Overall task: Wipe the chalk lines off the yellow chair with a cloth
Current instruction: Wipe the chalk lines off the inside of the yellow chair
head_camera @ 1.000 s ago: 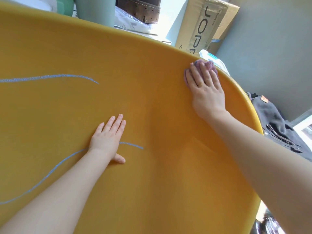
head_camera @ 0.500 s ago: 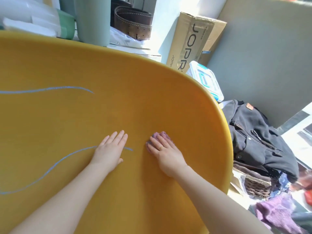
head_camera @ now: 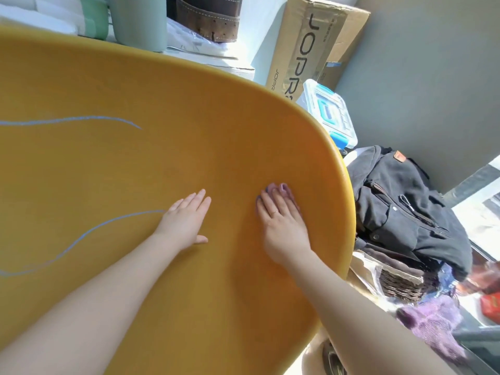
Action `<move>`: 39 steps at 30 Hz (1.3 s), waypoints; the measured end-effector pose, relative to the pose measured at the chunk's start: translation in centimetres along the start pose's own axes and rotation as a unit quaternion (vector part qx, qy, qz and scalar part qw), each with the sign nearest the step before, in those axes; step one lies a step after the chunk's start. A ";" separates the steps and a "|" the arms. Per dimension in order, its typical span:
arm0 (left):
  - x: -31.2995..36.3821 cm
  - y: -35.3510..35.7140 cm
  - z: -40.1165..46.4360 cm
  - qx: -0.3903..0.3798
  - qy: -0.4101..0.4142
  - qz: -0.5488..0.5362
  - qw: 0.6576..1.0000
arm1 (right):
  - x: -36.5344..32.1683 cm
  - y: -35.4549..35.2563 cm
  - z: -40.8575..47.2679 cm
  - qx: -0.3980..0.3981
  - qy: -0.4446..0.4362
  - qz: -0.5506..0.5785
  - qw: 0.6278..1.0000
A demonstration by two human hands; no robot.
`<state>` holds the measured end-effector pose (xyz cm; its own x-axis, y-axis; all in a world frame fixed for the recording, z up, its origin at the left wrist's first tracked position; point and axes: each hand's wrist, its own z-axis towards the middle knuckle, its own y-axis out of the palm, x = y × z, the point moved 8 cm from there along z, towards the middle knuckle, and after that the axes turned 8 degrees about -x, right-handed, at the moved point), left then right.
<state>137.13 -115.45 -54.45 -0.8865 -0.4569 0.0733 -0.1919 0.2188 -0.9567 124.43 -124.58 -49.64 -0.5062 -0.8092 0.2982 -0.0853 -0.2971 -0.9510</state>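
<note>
The yellow chair (head_camera: 167, 109) fills most of the view. Two pale blue chalk lines remain on it: an upper chalk line (head_camera: 73, 120) at the left and a lower curved chalk line (head_camera: 81, 239) that ends at my left hand. My left hand (head_camera: 186, 217) lies flat on the chair, fingers together, holding nothing. To its right, my right hand (head_camera: 281, 223) presses a small purple cloth (head_camera: 282, 188) against the chair; only the cloth's edge shows beyond my fingertips. The surface between my hands shows no chalk.
Right of the chair lie a black backpack (head_camera: 400, 212), a wicker basket (head_camera: 400, 282) and purple fabric (head_camera: 430, 326). Behind the chair stand a cardboard box (head_camera: 305, 44), a clear plastic bin with blue latches (head_camera: 330, 112), a pale green cup (head_camera: 138, 20) and a brown belt (head_camera: 208, 17).
My right hand swept the cloth from the chair's upper right edge down towards my left hand, then a little right. The chalk stub right of my left hand is gone.
</note>
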 end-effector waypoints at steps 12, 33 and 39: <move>-4.8 1.6 -0.2 -0.022 -0.109 0.090 0.990 | -0.6 1.0 3.2 -0.026 -0.041 0.005 0.999; -10.2 2.7 1.7 -0.012 -0.029 0.028 0.999 | -13.8 5.8 6.1 -0.082 -0.175 0.165 0.967; -10.6 3.0 2.0 -0.008 -0.027 0.014 0.999 | -7.9 3.1 11.0 0.033 -0.064 0.122 0.990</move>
<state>146.80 -111.69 -58.70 -0.8674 -0.4967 0.0297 -0.1739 0.2468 -0.9533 137.63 -124.71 -54.01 -0.3917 -0.9172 0.0724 0.0840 -0.1140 -0.9899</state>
